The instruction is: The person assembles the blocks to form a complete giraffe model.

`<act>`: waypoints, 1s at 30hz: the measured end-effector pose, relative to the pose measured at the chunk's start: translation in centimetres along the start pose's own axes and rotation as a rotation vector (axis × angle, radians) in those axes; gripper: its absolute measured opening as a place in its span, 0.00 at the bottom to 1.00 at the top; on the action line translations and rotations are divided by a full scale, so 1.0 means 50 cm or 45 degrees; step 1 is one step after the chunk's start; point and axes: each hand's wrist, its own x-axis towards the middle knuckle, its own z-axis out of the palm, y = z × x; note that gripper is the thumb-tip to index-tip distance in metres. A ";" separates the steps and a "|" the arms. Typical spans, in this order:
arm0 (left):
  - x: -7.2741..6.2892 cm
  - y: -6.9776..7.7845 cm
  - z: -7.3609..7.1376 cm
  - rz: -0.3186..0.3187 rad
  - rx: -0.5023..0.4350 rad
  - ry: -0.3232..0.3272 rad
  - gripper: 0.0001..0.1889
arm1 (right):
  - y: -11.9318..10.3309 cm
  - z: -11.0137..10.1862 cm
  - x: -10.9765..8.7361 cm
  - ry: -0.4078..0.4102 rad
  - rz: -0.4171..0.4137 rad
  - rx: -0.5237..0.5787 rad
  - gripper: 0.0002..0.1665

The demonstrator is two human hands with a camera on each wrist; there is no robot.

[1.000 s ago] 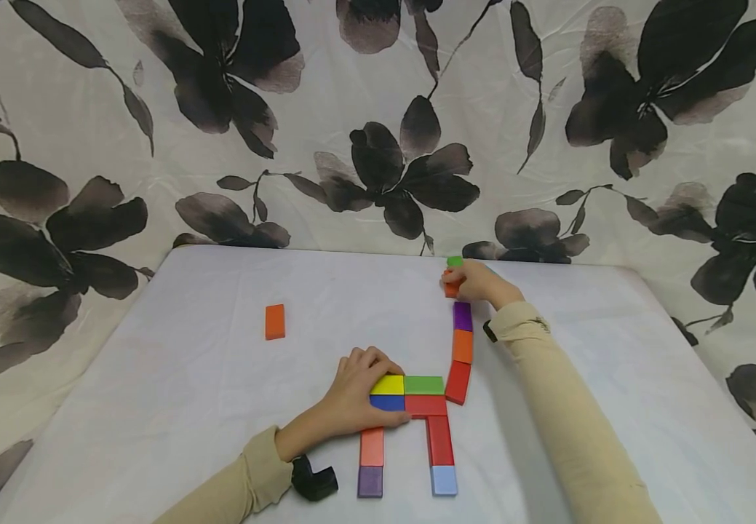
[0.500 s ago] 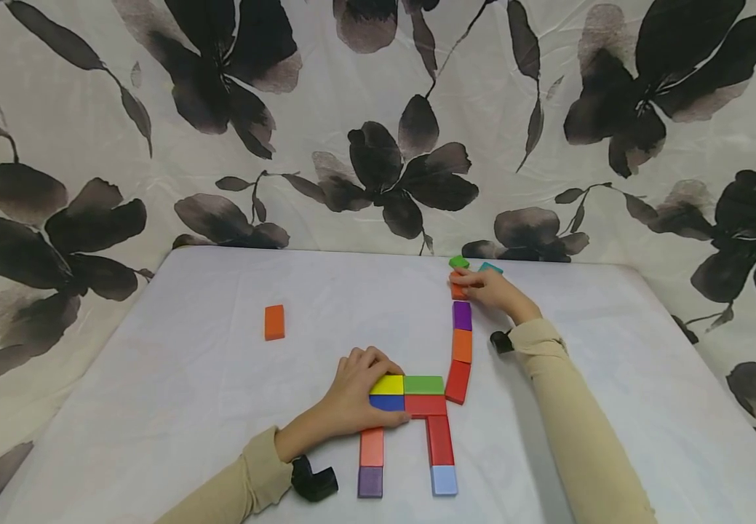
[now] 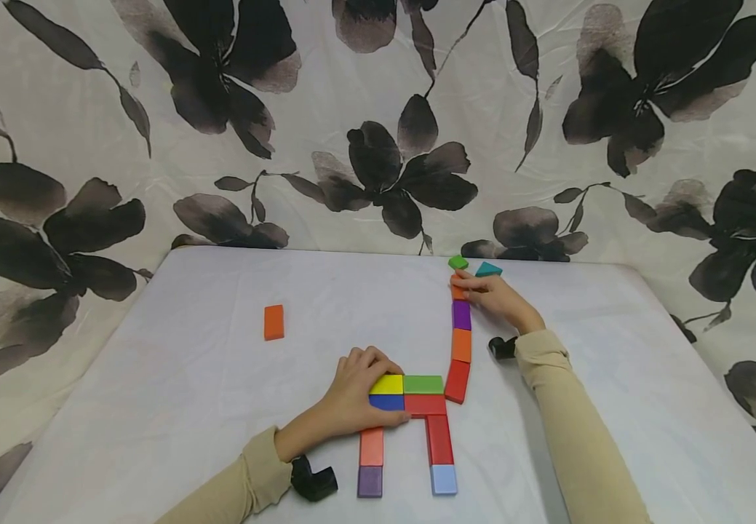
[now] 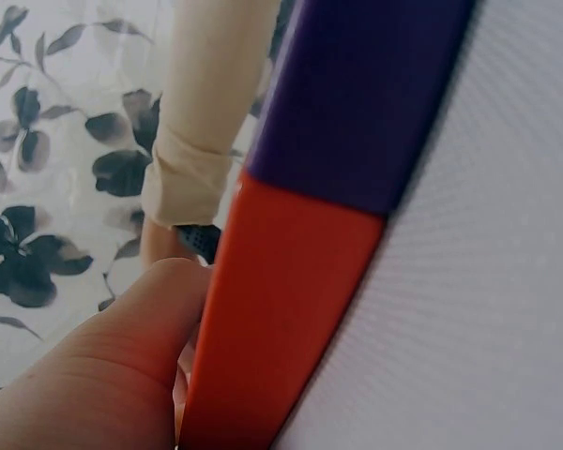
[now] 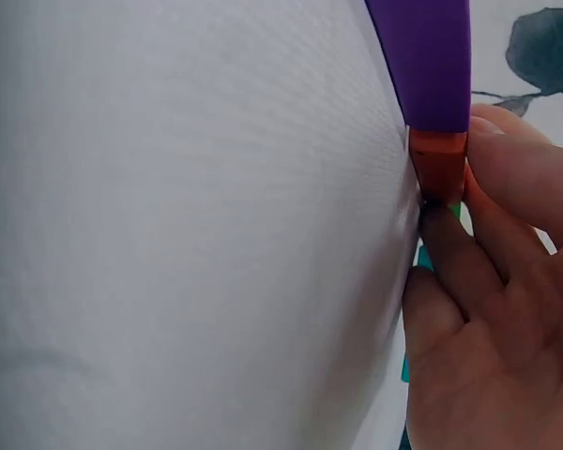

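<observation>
My left hand (image 3: 351,400) spans the left end of a body of flat wooden blocks. Its fingers curl over the yellow block (image 3: 387,385), with the thumb along the near side of the blue block (image 3: 387,402). Beside these lie a green block (image 3: 423,385) and a red block (image 3: 425,405). At the far end of a curving column, my right hand (image 3: 498,297) pinches an orange-red block (image 5: 439,167). That block meets the purple block (image 3: 461,315); beyond its fingertips sits a small green block (image 3: 458,262). A teal block (image 3: 488,269) lies past the knuckles.
A lone orange block (image 3: 274,322) lies at the left of the white table (image 3: 207,407). Two block legs run towards me, ending in a purple block (image 3: 369,482) and a light blue block (image 3: 444,480). Floral cloth (image 3: 378,145) hangs behind the table.
My right hand has shifted right and slightly towards me, bringing the orange-red block against the purple one. The teal block has come into view, and the small green block looks turned. The left hand stays put.
</observation>
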 end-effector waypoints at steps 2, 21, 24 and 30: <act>0.000 -0.001 0.001 -0.002 0.003 0.001 0.26 | 0.001 0.000 -0.003 -0.008 -0.012 0.015 0.25; 0.001 0.000 0.000 0.000 0.003 0.001 0.26 | 0.005 0.001 -0.013 -0.024 -0.043 0.075 0.25; 0.000 0.001 -0.001 -0.003 -0.004 -0.004 0.26 | 0.007 0.002 -0.012 -0.020 -0.044 0.082 0.25; 0.000 0.004 -0.004 -0.003 -0.009 -0.010 0.26 | 0.009 0.001 -0.010 -0.021 -0.052 0.080 0.24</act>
